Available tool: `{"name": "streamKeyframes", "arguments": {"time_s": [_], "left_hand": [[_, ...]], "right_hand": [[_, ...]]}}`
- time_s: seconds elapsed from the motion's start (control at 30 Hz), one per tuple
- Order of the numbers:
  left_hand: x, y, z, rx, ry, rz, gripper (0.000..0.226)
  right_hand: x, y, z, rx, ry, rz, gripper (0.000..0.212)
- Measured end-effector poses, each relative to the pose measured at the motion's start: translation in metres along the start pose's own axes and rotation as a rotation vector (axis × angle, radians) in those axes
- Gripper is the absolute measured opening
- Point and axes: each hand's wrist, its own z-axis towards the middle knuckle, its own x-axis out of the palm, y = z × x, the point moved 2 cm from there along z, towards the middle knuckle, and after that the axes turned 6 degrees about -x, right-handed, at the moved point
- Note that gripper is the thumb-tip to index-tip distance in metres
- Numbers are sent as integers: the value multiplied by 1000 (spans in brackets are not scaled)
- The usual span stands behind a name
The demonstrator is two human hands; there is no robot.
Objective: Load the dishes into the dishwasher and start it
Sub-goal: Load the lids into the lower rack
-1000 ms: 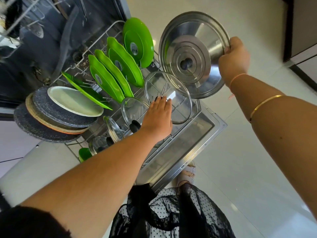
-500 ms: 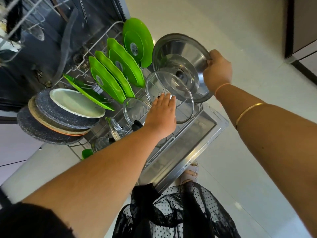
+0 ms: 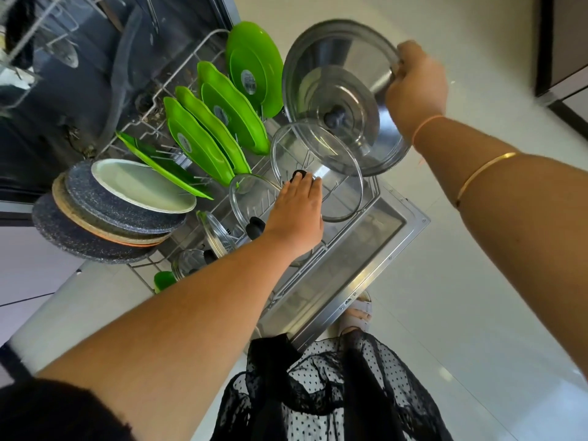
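My right hand (image 3: 415, 90) grips the rim of a large steel lid (image 3: 337, 87) with a black knob, held tilted above the far end of the lower rack (image 3: 346, 214). My left hand (image 3: 297, 211) rests with straight fingers on the big glass lid (image 3: 337, 186) standing in the rack, fingertips at its black knob. Several green plates (image 3: 216, 122) stand upright in the rack's tines. Smaller glass lids (image 3: 251, 198) stand nearer me.
Speckled grey pans and a white plate (image 3: 127, 192) are stacked at the rack's left. The open dishwasher door (image 3: 375, 259) lies under the rack. The dark tub (image 3: 79, 90) is at upper left. My sandalled foot (image 3: 358, 310) stands on the pale tiled floor.
My right hand lowered the steel lid toward the rack, then lifted and tilted it back so its knob side faces me. My left hand stayed on the glass lid.
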Motion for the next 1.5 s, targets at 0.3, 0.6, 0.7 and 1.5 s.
{"name": "streamKeyframes", "arguments": {"time_s": [0.3,0.6,0.7,1.5], "left_hand": [[-1,2,-7,-11,8,13,64],[4,1,-10,-32,37,-3,63],[6,-2,-11,-17,41,1,63],[12,-10,-14,-29,62,-25,66]], "right_hand": [[2,1,3,-8,4,-10,40],[20,-31,-42,212,-42,88,36],[27,-40,-59,273,-88,150,37],[61,-76,-71,283,511,57,67]]}}
